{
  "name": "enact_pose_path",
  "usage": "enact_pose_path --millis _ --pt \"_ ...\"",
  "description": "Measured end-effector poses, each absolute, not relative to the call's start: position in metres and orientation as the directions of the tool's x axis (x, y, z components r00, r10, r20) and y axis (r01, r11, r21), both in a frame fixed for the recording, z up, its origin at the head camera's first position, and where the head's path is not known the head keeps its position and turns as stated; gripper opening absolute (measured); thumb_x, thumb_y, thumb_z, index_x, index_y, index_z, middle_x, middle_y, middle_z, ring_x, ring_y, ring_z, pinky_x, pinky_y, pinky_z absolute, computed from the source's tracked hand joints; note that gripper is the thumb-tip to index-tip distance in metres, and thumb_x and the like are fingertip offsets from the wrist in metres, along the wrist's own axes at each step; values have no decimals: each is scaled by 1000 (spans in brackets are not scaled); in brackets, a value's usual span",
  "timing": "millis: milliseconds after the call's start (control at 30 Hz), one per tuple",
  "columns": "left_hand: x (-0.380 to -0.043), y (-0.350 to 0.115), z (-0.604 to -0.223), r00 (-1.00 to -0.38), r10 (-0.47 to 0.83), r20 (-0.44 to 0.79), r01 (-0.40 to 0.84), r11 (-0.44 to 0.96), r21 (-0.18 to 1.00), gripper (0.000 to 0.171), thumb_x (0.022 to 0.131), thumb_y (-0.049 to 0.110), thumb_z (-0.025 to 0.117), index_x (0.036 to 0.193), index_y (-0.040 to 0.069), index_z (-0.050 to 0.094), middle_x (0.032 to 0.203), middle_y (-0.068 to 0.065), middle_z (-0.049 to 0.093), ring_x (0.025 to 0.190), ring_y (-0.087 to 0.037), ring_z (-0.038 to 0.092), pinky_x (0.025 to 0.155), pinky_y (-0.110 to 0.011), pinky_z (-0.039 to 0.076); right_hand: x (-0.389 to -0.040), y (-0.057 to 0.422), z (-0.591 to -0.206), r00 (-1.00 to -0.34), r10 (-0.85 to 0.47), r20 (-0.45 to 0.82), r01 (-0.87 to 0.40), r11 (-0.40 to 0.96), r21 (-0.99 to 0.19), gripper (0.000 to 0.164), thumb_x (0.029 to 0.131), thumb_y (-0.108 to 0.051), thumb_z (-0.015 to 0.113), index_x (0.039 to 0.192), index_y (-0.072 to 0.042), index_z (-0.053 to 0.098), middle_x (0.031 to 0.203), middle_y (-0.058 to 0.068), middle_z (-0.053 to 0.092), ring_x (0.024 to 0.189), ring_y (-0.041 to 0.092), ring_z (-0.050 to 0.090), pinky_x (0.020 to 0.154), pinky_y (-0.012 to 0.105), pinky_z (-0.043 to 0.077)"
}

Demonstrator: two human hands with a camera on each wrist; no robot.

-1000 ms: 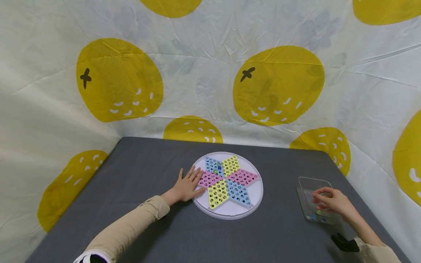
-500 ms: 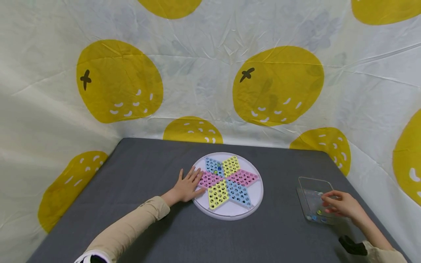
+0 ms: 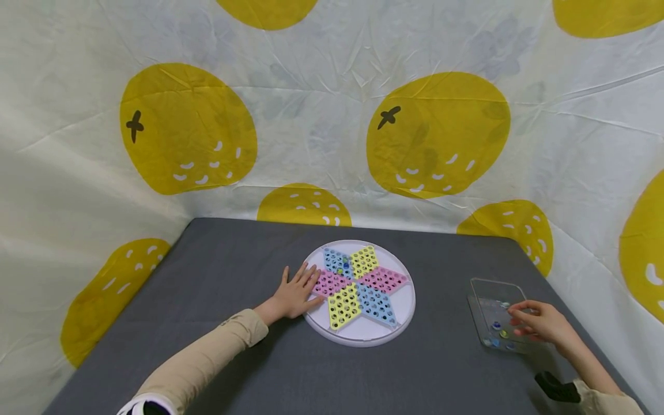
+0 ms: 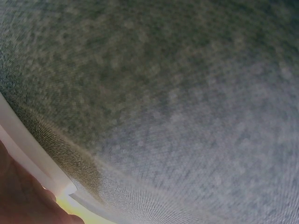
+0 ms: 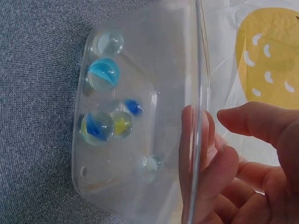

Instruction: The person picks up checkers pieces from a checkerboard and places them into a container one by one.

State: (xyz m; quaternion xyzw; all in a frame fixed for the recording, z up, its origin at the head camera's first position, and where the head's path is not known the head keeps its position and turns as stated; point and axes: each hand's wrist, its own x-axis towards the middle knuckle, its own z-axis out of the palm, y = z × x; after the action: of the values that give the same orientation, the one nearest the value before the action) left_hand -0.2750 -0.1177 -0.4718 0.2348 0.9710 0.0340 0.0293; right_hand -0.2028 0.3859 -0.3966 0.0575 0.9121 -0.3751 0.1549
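My left hand (image 3: 293, 297) rests with spread fingers on the left edge of a round white Chinese checkers board (image 3: 363, 337). Its star has pink, yellow and blue points. A few blue and green marbles (image 3: 346, 266) sit in the upper-left blue point. My right hand (image 3: 539, 323) hovers at the right side of a clear plastic box (image 3: 473, 311), fingers loosely bent and nothing between them. In the right wrist view the fingertips (image 5: 224, 161) overlap the box's rim. Inside lie several glass marbles, among them a light-blue swirled marble (image 5: 103, 74) and a yellow-centred marble (image 5: 121, 124).
Dark grey cloth (image 3: 249, 253) covers the table. A white curtain (image 3: 311, 132) with large yellow fruit prints hangs behind and along both sides. The left wrist view shows mostly blurred cloth and the white edge (image 4: 42, 149) of the board.
My right hand has drawn back to the right, from over the box to its right side. A blue marble now shows beside the yellow-green one in the box. My left hand stays put.
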Motion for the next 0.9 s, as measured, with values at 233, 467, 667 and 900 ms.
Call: enact_pose_path --millis 233,467,667,900 --pt "-275 -118 -472 -889 457 -38 452 887 92 71 89 57 31 144 16 16 151 -3 14 140 -25 2 103 -61 4 -201 380 -396 -952 -35 -303 193 699 -688 53 92 -34 46 116 13 45 85 6 70 64 11 65 50 27 46" --pt "-275 -118 -473 -887 461 -34 457 885 89 71 89 58 30 144 16 16 151 -4 14 140 -26 2 103 -62 4 -198 370 -395 -972 -66 -227 113 713 -692 48 92 -31 47 115 12 47 84 7 69 63 11 65 49 26 45" --pt "-274 -118 -471 -885 465 -32 461 884 80 71 89 57 31 144 16 15 151 -3 14 140 -25 2 103 -62 5 -199 357 -389 -975 -87 -205 80 721 -688 47 92 -32 46 115 9 48 86 9 68 65 11 65 53 28 47" --pt "-274 -118 -471 -885 464 -27 461 883 88 70 89 57 31 144 15 16 151 -4 15 140 -25 3 103 -62 5 -206 337 -383 -979 -126 -160 24 708 -705 45 92 -30 47 116 7 48 87 11 68 65 12 65 55 30 49"
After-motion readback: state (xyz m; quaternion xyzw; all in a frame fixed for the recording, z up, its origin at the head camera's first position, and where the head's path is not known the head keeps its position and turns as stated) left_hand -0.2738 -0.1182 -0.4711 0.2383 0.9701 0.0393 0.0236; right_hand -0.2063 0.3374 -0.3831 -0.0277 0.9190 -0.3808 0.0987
